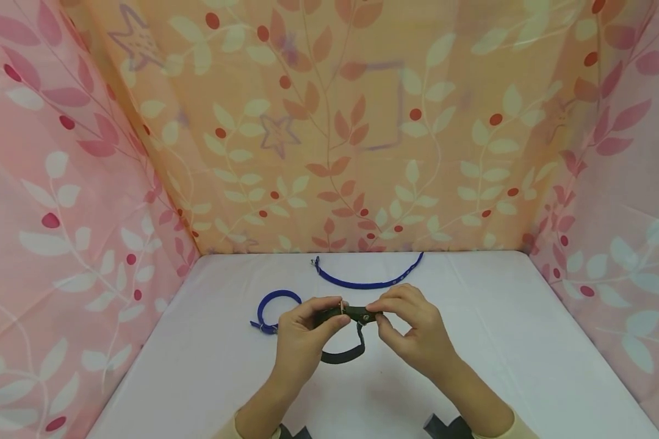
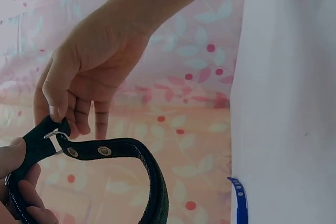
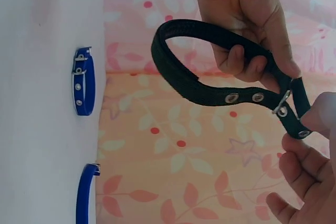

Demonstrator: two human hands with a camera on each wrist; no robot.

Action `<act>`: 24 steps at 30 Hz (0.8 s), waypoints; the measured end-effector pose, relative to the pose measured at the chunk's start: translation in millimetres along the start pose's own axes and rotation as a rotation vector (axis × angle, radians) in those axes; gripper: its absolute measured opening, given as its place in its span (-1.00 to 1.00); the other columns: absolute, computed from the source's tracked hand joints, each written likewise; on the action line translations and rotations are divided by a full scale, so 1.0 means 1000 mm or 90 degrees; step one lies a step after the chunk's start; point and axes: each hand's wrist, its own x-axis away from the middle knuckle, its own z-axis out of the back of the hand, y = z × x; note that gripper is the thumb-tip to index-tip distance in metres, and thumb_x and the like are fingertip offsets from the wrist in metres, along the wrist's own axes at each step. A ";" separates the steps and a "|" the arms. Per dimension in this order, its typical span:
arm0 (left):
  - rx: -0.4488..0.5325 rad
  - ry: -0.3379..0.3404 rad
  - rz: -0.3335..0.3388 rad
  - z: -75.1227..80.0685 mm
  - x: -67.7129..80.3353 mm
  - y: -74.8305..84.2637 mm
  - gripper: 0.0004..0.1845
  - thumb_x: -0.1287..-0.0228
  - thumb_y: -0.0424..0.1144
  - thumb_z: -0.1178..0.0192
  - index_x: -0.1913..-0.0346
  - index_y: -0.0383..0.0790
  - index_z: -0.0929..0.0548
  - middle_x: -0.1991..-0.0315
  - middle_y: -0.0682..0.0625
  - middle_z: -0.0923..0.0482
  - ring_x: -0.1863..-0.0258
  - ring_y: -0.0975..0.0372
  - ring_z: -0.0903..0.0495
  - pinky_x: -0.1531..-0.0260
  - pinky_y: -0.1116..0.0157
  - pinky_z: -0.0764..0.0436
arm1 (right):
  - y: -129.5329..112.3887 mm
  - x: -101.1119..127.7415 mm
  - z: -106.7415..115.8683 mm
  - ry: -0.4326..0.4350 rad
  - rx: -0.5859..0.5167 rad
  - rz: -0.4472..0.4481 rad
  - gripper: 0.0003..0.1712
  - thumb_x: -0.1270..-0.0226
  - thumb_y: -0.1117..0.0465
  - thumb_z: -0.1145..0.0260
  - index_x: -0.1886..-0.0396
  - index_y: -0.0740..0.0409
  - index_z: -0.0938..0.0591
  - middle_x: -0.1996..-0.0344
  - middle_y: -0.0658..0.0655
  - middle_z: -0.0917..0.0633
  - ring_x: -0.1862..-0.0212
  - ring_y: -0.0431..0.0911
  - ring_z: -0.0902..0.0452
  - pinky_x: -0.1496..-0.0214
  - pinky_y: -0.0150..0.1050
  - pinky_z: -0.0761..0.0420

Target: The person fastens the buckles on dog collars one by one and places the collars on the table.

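Note:
A dark green buckled collar (image 1: 345, 356) with metal eyelets is held up in both hands, its loop hanging below them in the head view. My left hand (image 1: 301, 336) grips the strap beside the metal buckle (image 3: 282, 103). With thumb and fingers, my right hand (image 1: 420, 332) pinches the strap's tip. The strap runs through the buckle and folds back in the right wrist view, with one eyelet near the right fingertips. Only the left hand's fingers and thumb (image 2: 11, 158) show at the edge of the left wrist view.
A closed blue collar (image 1: 274, 294) lies on the white table (image 1: 198, 366) to the left of the hands. Farther back, another blue collar (image 1: 362, 285) lies unfastened in a curve. Patterned cloth walls (image 1: 329, 183) enclose the back and both sides.

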 end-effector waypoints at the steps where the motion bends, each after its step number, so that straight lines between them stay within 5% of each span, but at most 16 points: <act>1: 0.001 -0.002 -0.001 0.000 0.000 0.000 -0.71 -0.15 -0.38 -0.51 0.04 -0.25 -0.79 0.13 -0.16 -0.78 0.13 0.12 -0.77 0.07 0.26 -0.74 | 0.000 0.000 0.001 -0.011 0.007 -0.006 -0.60 -0.04 0.50 -0.41 0.15 0.03 -0.79 0.23 -0.03 -0.72 0.11 -0.11 -0.58 -0.04 -0.44 -0.54; 12: -0.033 -0.039 0.050 0.004 -0.001 0.002 -0.65 -0.16 -0.28 -0.52 -0.01 -0.30 -0.75 0.10 -0.10 -0.76 0.13 0.11 -0.75 0.08 0.25 -0.74 | 0.001 -0.002 0.006 -0.062 0.045 0.008 -0.57 -0.06 0.46 -0.47 0.08 -0.02 -0.82 0.24 -0.11 -0.70 0.10 -0.13 -0.56 -0.10 -0.30 -0.46; 24: -0.103 -0.090 0.071 0.006 -0.003 0.002 -0.70 -0.17 -0.21 -0.52 0.02 -0.11 -0.78 0.16 -0.01 -0.77 0.18 0.10 -0.76 0.13 0.26 -0.75 | -0.001 -0.001 0.006 -0.102 0.072 0.039 -0.53 -0.09 0.43 -0.50 0.00 -0.05 -0.81 0.23 -0.14 -0.66 0.09 -0.17 -0.53 -0.19 -0.13 -0.38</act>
